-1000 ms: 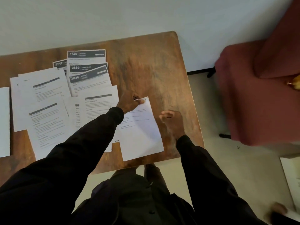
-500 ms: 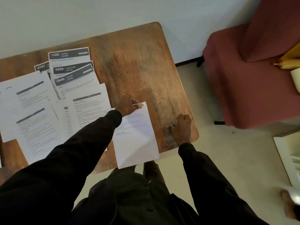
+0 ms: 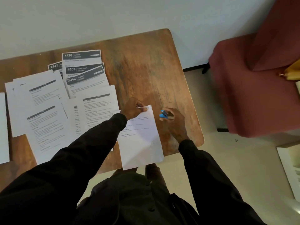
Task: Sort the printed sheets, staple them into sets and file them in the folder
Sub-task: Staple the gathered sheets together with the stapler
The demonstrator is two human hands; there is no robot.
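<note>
My left hand (image 3: 133, 108) pinches the top edge of a set of printed sheets (image 3: 141, 143) that lies on the wooden table (image 3: 146, 65), its lower end hanging over the near edge. My right hand (image 3: 174, 122) grips a small blue stapler (image 3: 163, 114) just right of the set's top corner, with a small gap between them. Several other printed sheets (image 3: 45, 114) are spread over the left half of the table, some with dark numbered headers (image 3: 81, 56). No folder shows in this view.
A dark red armchair (image 3: 253, 82) stands right of the table, with a yellow object (image 3: 292, 70) on it. A pale wall runs behind the table. A white piece of furniture (image 3: 290, 168) sits at the right edge on the floor.
My right hand picked the blue stapler up off the table near its right edge and brought it up toward the set's top corner. My left hand kept its pinch on the sheets.
</note>
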